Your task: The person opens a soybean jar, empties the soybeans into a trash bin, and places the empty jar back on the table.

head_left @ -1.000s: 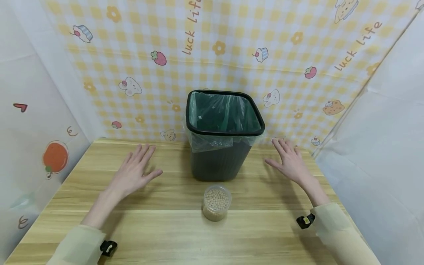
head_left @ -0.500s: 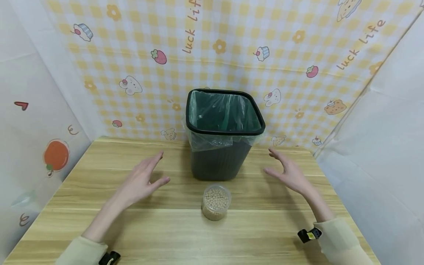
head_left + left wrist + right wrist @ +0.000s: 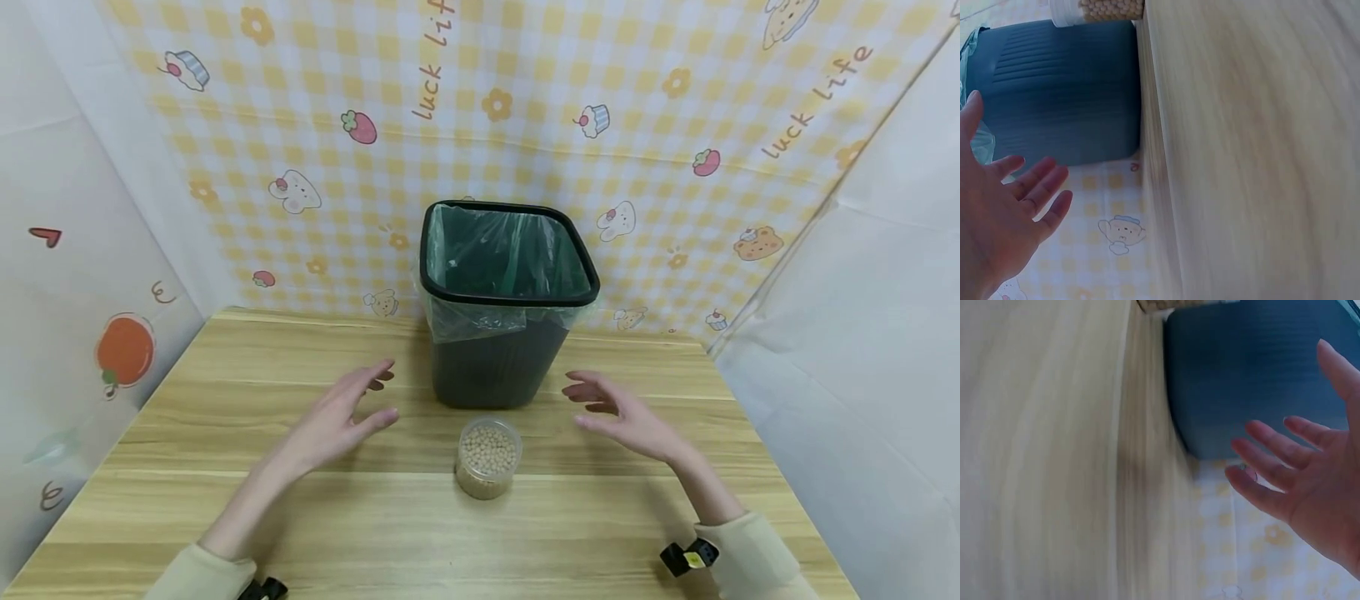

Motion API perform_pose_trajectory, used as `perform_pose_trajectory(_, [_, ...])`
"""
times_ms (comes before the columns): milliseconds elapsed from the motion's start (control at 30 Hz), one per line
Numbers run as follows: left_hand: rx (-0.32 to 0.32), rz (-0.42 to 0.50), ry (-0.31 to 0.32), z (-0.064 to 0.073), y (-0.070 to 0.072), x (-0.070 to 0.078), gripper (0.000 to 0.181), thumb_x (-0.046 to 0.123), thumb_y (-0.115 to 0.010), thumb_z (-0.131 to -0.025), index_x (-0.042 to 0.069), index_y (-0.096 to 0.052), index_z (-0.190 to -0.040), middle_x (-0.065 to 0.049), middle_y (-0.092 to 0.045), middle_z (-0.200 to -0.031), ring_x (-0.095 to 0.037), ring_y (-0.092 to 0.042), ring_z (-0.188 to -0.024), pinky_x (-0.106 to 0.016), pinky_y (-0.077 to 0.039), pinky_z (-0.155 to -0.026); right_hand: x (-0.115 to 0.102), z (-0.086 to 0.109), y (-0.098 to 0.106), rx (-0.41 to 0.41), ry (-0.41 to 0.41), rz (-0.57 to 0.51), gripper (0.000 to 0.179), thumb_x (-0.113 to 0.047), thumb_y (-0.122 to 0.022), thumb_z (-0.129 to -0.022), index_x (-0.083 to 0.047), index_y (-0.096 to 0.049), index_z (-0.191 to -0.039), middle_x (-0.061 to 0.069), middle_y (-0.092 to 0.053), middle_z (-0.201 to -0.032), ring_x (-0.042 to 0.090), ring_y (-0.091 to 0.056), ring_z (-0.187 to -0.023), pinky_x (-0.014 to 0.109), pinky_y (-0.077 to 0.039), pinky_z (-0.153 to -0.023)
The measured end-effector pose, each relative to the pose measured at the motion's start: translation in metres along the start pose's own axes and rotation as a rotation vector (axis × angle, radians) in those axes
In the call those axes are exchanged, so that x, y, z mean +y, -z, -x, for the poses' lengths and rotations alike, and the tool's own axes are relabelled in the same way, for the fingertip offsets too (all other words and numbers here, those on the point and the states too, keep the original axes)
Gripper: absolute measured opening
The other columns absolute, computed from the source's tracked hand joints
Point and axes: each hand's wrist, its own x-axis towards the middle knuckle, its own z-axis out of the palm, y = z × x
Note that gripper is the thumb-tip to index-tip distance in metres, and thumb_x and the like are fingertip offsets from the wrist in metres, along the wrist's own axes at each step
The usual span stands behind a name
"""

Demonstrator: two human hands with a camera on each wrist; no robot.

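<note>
In the head view a clear round tub [image 3: 487,458] full of small beige balls stands on the table, in front of a dark trash bin [image 3: 491,367]. A see-through liner bag [image 3: 480,323] is folded over the bin's black rim. To the left of the tub my left hand [image 3: 330,425] hovers over the wood, fingers loosely bent, holding nothing. My right hand [image 3: 626,421] is on the other side, also holding nothing, its palm facing inward. Both wrist views show spread fingers beside the bin, apart from it; the tub [image 3: 1110,9] is cut off at the left wrist view's top.
The wooden table [image 3: 465,550] reaches back to a yellow checked cloth [image 3: 337,242] hanging behind the bin. White sheets [image 3: 847,333] close off both sides. A black band with a small device [image 3: 690,557] sits at the right sleeve.
Both hands have moved inward toward the tub and bin, the right most clearly in the last half second. Their fingers have gone from flat and spread to bent. Tub and bin stay put.
</note>
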Motion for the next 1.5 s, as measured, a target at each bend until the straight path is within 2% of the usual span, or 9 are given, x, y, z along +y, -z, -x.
perform_pose_trajectory(133, [-0.015,0.04,-0.027,-0.001,-0.005,0.004,0.07,0.038,-0.066,-0.099,0.008,-0.039,-0.157,-0.014,-0.059,-0.145,-0.035,-0.061,-0.125,-0.054,-0.055,-0.093,-0.004,-0.004,-0.011,-0.076,0.052,-0.049,0.065,-0.018,-0.069,-0.098,-0.015,-0.04,-0.156,0.019,-0.059,-0.146,0.042,-0.06,-0.131,0.047,-0.051,-0.108])
perform_pose_trajectory(367, [-0.067,0.108,-0.062,-0.004,-0.014,0.013,0.066,0.037,-0.066,-0.099,0.009,-0.042,-0.154,-0.015,-0.061,-0.142,-0.035,-0.063,-0.122,-0.055,-0.056,-0.094,-0.009,-0.015,-0.029,-0.211,0.081,-0.163,0.074,-0.011,-0.072,-0.095,0.0,-0.032,-0.157,0.026,-0.052,-0.15,0.047,-0.053,-0.135,0.054,-0.049,-0.108])
perform_pose_trajectory(533, [-0.115,0.136,-0.056,-0.007,-0.02,0.019,0.068,0.039,-0.066,-0.099,0.009,-0.042,-0.155,-0.015,-0.061,-0.142,-0.033,-0.063,-0.122,-0.054,-0.056,-0.093,-0.012,-0.024,-0.041,-0.277,0.105,-0.201,0.082,-0.009,-0.075,-0.092,-0.004,-0.028,-0.16,0.025,-0.047,-0.155,0.047,-0.049,-0.139,0.055,-0.048,-0.109])
perform_pose_trajectory(700, [-0.161,0.165,-0.05,-0.01,-0.027,0.024,0.068,0.042,-0.066,-0.099,0.01,-0.043,-0.154,-0.015,-0.061,-0.142,-0.032,-0.061,-0.125,-0.054,-0.056,-0.091,-0.015,-0.03,-0.05,-0.307,0.116,-0.218,0.09,-0.013,-0.081,-0.089,-0.008,-0.027,-0.161,0.023,-0.045,-0.158,0.038,-0.05,-0.142,0.059,-0.046,-0.11])
perform_pose_trajectory(833, [-0.18,0.175,-0.058,-0.013,-0.034,0.029,0.069,0.043,-0.068,-0.098,0.013,-0.043,-0.155,-0.012,-0.062,-0.141,-0.03,-0.061,-0.126,-0.055,-0.055,-0.094,-0.018,-0.035,-0.058,-0.328,0.12,-0.22,0.096,-0.012,-0.085,-0.084,-0.011,-0.027,-0.161,0.023,-0.044,-0.158,0.036,-0.05,-0.142,0.06,-0.046,-0.111])
perform_pose_trajectory(1033, [-0.213,0.167,-0.06,-0.02,-0.042,0.043,0.073,0.042,-0.071,-0.095,0.016,-0.042,-0.156,-0.007,-0.062,-0.142,-0.026,-0.06,-0.128,-0.053,-0.052,-0.101,-0.023,-0.042,-0.069,-0.347,0.089,-0.16,0.102,-0.013,-0.089,-0.08,-0.014,-0.027,-0.161,0.015,-0.044,-0.159,0.036,-0.049,-0.142,0.042,-0.049,-0.111])
perform_pose_trajectory(1167, [-0.237,0.166,-0.071,-0.024,-0.047,0.049,0.075,0.045,-0.072,-0.094,0.015,-0.042,-0.156,-0.006,-0.061,-0.142,-0.025,-0.06,-0.128,-0.051,-0.051,-0.104,-0.025,-0.046,-0.075,-0.362,0.079,-0.102,0.103,-0.021,-0.091,-0.078,-0.015,-0.029,-0.161,0.009,-0.048,-0.155,0.029,-0.051,-0.14,0.033,-0.046,-0.111])
perform_pose_trajectory(1333, [-0.269,0.175,-0.084,-0.026,-0.056,0.052,0.077,0.051,-0.071,-0.094,0.018,-0.041,-0.156,-0.004,-0.06,-0.142,-0.023,-0.059,-0.128,-0.05,-0.051,-0.104,-0.027,-0.049,-0.084,-0.334,0.069,-0.051,0.099,-0.028,-0.094,-0.073,-0.018,-0.039,-0.155,0.003,-0.057,-0.145,0.019,-0.055,-0.132,0.03,-0.045,-0.109])
perform_pose_trajectory(1500, [-0.283,0.163,-0.09,-0.029,-0.063,0.056,0.08,0.054,-0.073,-0.09,0.021,-0.042,-0.156,0.0,-0.06,-0.14,-0.022,-0.058,-0.13,-0.052,-0.049,-0.107,-0.025,-0.052,-0.089,-0.325,0.085,-0.066,0.097,-0.023,-0.095,-0.069,-0.016,-0.043,-0.15,0.004,-0.059,-0.143,0.019,-0.056,-0.13,0.032,-0.045,-0.11])
